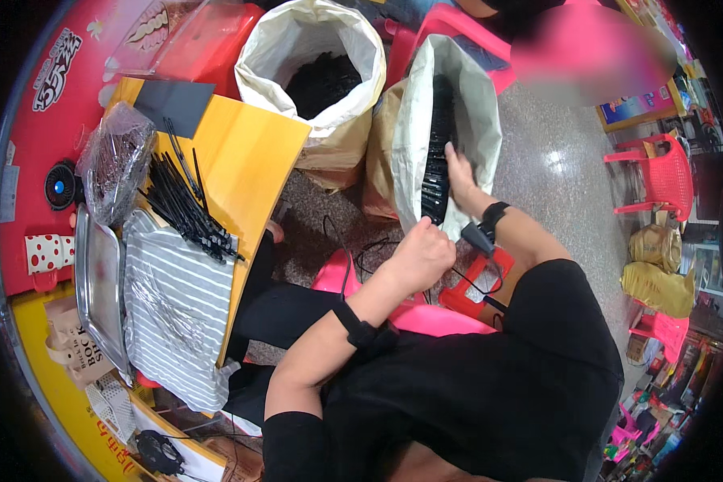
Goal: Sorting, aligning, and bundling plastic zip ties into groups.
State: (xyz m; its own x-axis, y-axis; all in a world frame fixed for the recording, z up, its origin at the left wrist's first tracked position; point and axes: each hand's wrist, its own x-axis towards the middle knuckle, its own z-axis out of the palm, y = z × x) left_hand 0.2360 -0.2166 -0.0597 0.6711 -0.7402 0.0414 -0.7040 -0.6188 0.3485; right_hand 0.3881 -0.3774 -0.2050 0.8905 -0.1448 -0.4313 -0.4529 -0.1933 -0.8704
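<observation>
The left hand [420, 255] grips the white sack [478, 112] edge — the right hand [459, 170] holds black combs [437, 153] inside.

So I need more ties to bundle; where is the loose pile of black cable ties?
In the head view, the black cable ties lie on the person's left, on the yellow table, between the clear plastic bag and the striped cloth.

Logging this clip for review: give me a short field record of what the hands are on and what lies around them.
left hand: gripping the lower edge of the white sack
right hand: inside the sack, on the black strips
second sack: open, dark contents
table: yellow top, left of the sacks
on table: bundle of black ties, striped cloth, metal tray
</observation>
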